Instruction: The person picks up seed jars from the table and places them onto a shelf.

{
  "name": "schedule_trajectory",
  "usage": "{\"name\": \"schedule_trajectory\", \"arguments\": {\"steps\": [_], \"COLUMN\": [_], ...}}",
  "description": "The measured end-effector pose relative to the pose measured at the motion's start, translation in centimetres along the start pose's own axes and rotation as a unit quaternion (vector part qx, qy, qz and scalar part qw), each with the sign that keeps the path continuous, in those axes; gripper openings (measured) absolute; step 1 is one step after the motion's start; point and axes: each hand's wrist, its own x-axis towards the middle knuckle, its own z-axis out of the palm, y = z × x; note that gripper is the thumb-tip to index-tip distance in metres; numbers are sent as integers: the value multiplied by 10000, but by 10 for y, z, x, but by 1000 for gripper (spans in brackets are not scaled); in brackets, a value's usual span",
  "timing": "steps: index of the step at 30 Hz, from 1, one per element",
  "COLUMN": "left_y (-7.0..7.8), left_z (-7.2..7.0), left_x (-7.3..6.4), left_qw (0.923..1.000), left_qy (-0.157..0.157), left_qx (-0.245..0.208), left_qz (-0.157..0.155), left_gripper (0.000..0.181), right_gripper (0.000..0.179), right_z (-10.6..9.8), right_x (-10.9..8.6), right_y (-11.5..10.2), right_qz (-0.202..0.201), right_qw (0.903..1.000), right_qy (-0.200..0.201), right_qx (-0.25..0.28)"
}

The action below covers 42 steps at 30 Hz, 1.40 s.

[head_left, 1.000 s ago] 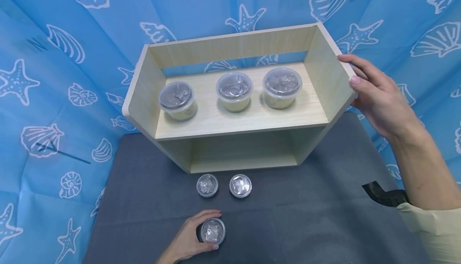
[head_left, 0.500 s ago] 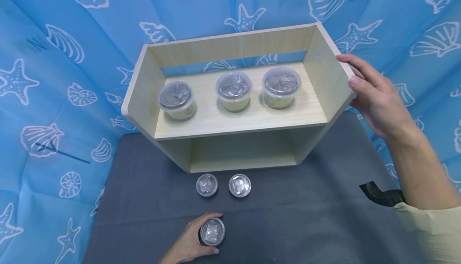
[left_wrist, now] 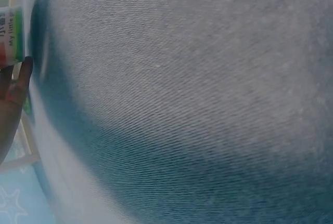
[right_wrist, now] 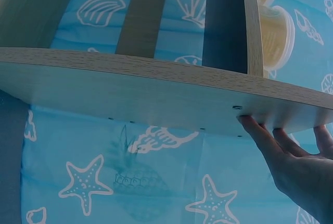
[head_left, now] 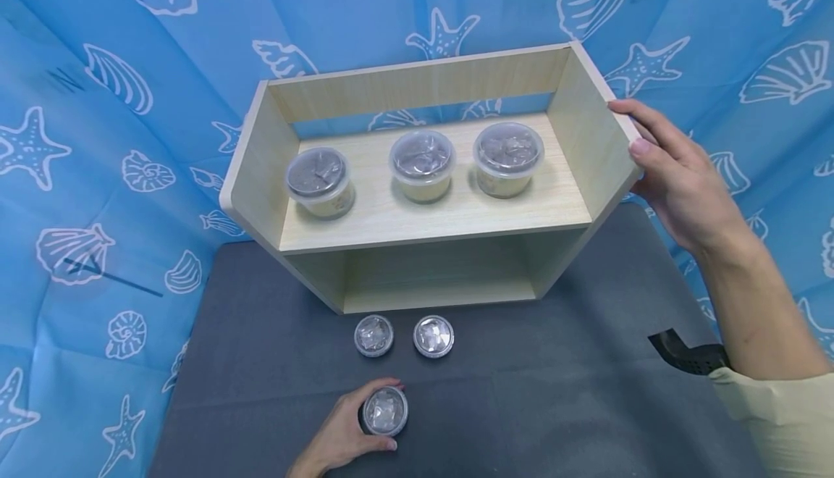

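Observation:
My left hand (head_left: 342,427) grips a small round tub (head_left: 385,411) with a silvery top, its thumb and forefinger around the sides. In the left wrist view this tub (left_wrist: 11,34) shows a printed green, white and red label at the left edge. Two similar tubs, one left (head_left: 374,336) and one right (head_left: 434,337), sit on the cloth before a pale wooden shelf (head_left: 417,246). My right hand (head_left: 684,174) holds the shelf's right side panel, with thumb and forefinger over its front edge; in the right wrist view, fingers (right_wrist: 263,135) touch the panel's outer face.
On the shelf's upper board stand three larger lidded cups, left (head_left: 321,183), middle (head_left: 423,165) and right (head_left: 509,159). A dark grey cloth (head_left: 554,391) covers the table. A blue curtain (head_left: 130,210) with white sea shells hangs behind and beside it.
The tub in my left hand has shifted slightly away from me in the last half second. My right hand stays at the panel, and the shelf and cups hold their places.

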Motion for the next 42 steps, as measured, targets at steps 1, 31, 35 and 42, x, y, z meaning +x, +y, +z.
{"name": "schedule_trajectory", "arguments": {"steps": [1,31,35,42], "left_y": [0,38,42,44], "left_z": [0,-28,-35,-47], "left_x": [0,32,40,49], "left_qw": [10000,9956,9951,9924], "left_qy": [2,755,875,1188], "left_qx": [-31,-242,-108,-6], "left_qz": [27,495,450,314], "left_gripper": [86,88,87,86], "right_gripper": [49,48,48,47], "right_z": [0,1,1,4], "right_x": [0,-1,-1,-1], "right_y": [0,1,1,1], "right_qz": [2,-51,-73,-161], "right_qw": [10000,10000,9999,9996], "right_qy": [5,52,39,100], "right_qx": [-12,-52,-88,-192]}}
